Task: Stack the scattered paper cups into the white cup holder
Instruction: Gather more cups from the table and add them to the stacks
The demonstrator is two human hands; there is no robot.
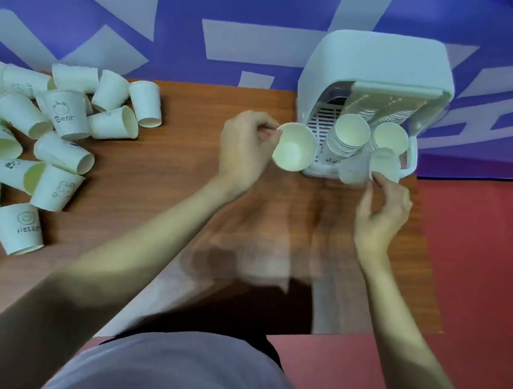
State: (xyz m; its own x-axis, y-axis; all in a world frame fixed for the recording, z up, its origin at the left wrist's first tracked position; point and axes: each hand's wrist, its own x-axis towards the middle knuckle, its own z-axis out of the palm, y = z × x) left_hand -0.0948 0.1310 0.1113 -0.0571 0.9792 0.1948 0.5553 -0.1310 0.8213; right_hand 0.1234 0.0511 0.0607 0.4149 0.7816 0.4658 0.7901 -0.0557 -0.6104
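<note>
The white cup holder [376, 63] stands at the table's far right edge, with two leaning stacks of paper cups [349, 138] inside it. My left hand [244, 153] pinches the rim of one paper cup [295, 149], mouth toward me, just left of the holder's front. My right hand [383, 211] holds a blurred paper cup [369, 168] by its lower edge, right in front of the right-hand stack [389, 138]. Several scattered cups [63, 113] lie in a heap at the left.
The wooden table [168, 182] ends just right of the holder, over a red floor [485, 257]. A blue and white patterned wall [173, 20] rises behind it. The scattered cups reach the table's left and near-left edges.
</note>
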